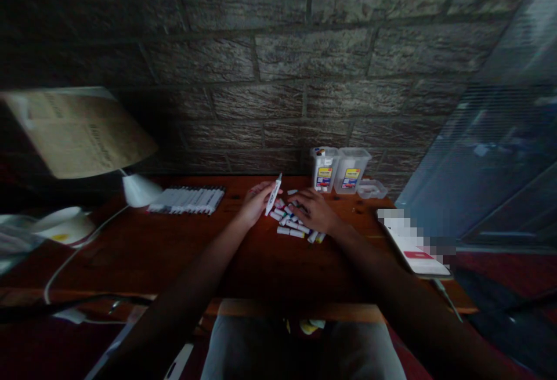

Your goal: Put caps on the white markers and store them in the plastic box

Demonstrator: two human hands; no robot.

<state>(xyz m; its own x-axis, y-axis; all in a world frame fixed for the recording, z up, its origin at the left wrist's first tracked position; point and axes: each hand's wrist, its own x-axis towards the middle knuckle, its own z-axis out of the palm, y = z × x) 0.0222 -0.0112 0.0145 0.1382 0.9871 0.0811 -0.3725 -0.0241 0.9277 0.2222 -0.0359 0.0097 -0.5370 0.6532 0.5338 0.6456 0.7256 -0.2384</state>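
My left hand [255, 203] is closed around a white marker [274, 193], held tilted with its tip up. My right hand [314, 210] rests with its fingers spread on a loose pile of white markers [292, 228] with coloured caps on the dark wooden table [174, 246]. The pile lies between and just in front of both hands. A neat row of white markers [187, 200] lies side by side to the left of my left hand.
Two clear plastic tubs [339, 170] with labels stand at the back by the brick wall, a clear lid [371, 189] beside them. A phone [415, 246] lies at the right. A white lamp [65, 226] and its cable sit at the left.
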